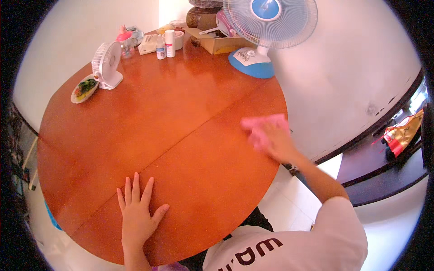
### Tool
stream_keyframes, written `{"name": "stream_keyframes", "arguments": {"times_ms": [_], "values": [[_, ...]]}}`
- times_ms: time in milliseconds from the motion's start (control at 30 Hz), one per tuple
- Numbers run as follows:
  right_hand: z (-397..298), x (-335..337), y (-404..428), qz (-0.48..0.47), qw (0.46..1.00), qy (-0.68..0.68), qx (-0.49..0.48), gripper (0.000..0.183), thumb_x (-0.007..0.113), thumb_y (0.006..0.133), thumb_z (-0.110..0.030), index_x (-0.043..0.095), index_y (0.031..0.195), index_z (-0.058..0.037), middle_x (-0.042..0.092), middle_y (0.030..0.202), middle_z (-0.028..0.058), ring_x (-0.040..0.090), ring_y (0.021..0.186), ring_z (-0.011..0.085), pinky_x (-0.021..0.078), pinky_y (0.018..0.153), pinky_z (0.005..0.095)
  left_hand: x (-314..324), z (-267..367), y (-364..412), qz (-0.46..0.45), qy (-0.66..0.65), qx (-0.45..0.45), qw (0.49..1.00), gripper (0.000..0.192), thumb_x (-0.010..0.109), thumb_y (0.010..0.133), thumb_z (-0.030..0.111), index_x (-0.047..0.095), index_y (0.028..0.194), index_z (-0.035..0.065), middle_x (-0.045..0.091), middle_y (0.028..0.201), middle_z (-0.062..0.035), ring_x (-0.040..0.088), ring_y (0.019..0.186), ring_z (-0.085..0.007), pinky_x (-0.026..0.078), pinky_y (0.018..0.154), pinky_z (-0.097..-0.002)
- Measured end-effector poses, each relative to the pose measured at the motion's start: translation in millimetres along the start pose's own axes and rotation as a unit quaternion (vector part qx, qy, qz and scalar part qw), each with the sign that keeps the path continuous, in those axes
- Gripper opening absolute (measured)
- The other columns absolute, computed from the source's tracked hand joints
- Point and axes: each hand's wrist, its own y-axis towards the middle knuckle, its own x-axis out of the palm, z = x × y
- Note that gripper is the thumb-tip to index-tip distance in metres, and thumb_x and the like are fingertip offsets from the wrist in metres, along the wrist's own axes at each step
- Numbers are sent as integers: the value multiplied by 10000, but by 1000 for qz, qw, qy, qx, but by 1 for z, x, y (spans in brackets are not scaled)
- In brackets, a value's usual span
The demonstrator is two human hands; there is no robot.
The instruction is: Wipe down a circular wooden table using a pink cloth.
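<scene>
Under my right hand (279, 144) a pink cloth (262, 127) lies pressed on the right part of a round reddish-brown wooden table (190, 152), close to its edge. The hand and cloth are slightly blurred. My left hand (139, 215) rests flat near the table's front, palm down with fingers spread, and holds nothing. Its fingertips reach a straight seam that crosses the tabletop diagonally.
At the back right stands a blue and white electric fan (252, 64) beside an open cardboard box (223, 45). Farther left are two white bottles (170, 44), a small white fan (106, 67) and a plate of food (84, 89). A white wall (339, 74) borders the table's right side.
</scene>
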Motion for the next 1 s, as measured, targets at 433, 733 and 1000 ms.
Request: {"name": "stream_keyframes", "arguments": {"times_ms": [433, 733, 1000], "values": [[-24, -2, 47, 8, 994, -101, -40, 482, 407, 929, -373, 459, 1316, -89, 458, 1346, 119, 385, 1276, 297, 259, 1063, 429, -3, -2, -5, -10, 3, -20, 1000, 722, 648, 777, 395, 369, 1394, 145, 206, 1496, -153, 148, 1385, -355, 69, 1121, -511], [-45, 35, 185, 35, 990, -117, -73, 505, 449, 915, -371, 409, 1365, -144, 484, 1331, 104, 434, 1228, 312, 322, 1026, 482, 0, -5, -1, 10, -11, 0, 1000, 710, 619, 797, 461, 379, 1390, 153, 216, 1490, -164, 155, 1380, -368, 81, 1114, -521], [-162, 104, 101, 2, 922, -96, -375, 483, 459, 907, -368, 454, 1338, -151, 379, 1408, 126, 363, 1277, 320, 240, 1066, 517, 9, -13, -4, 56, -23, 16, 998, 690, 616, 789, 485, 427, 1360, 147, 280, 1458, -176, 206, 1360, -378, 100, 1097, -549]]}}
